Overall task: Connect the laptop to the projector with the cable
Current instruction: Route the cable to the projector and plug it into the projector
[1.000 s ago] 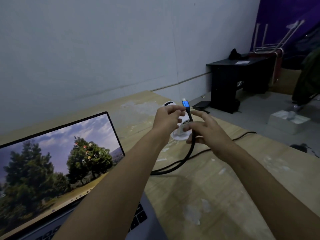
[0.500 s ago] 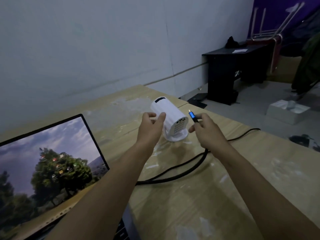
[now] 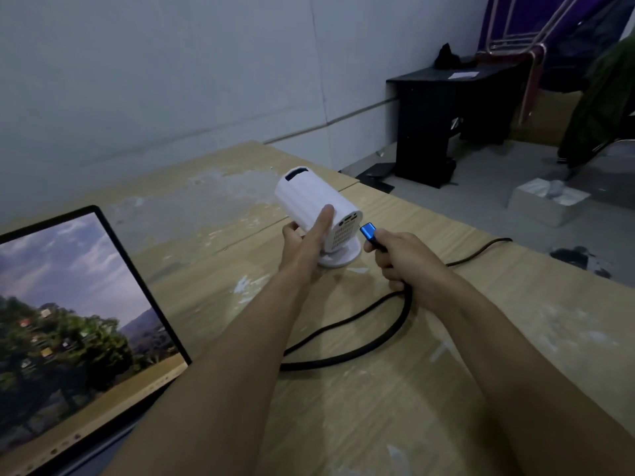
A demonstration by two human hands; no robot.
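A small white cylindrical projector (image 3: 309, 197) stands on its round base on the wooden table (image 3: 378, 407), its rear ports facing me. My left hand (image 3: 305, 242) grips its body from the left side. My right hand (image 3: 409, 262) holds a black cable (image 3: 360, 348) by its blue metal plug (image 3: 368, 232), whose tip sits just right of the projector's rear panel, a small gap apart. The cable loops over the table and trails off the right edge. The open laptop (image 3: 79, 324) stands at the left with a landscape wallpaper on its screen.
A grey wall runs behind the table. On the floor to the right stand a black side table (image 3: 446, 111), a white box (image 3: 546, 204) and a metal chair frame (image 3: 525, 39). The table's right edge drops off near the cable.
The view has closed in on the projector. My left hand has wrapped further around its body, and my right hand has brought the blue plug closer to the rear ports.
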